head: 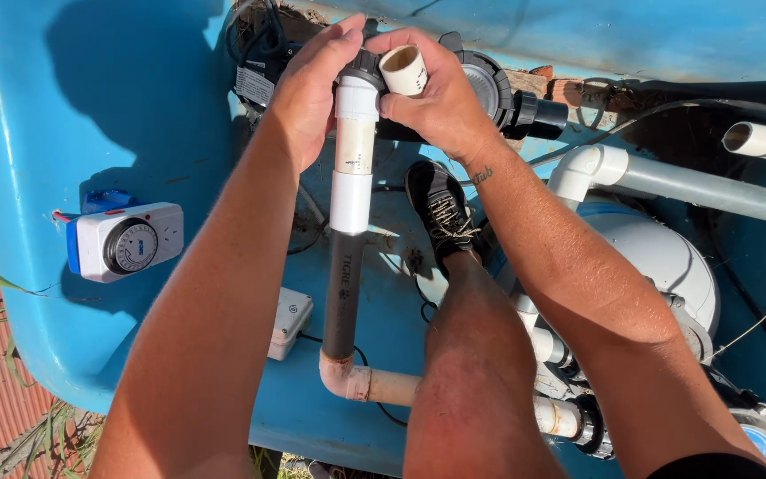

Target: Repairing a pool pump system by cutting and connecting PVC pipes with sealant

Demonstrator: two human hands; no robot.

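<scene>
Holding the upright pipe (350,177) top in the left hand (308,93), the right hand (441,98) pinches a short pipe piece (403,69) just beside it, apparently not yet joined.

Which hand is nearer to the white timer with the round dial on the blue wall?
Left. The left hand grips the top of the upright pipe, on the timer's side. The right hand holds a short pipe piece, farther away.

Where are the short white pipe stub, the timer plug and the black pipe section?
short white pipe stub (403,70), head view, on its open end.
timer plug (126,241), head view, on its round dial.
black pipe section (343,297), head view, mid-length of its wall.
</scene>
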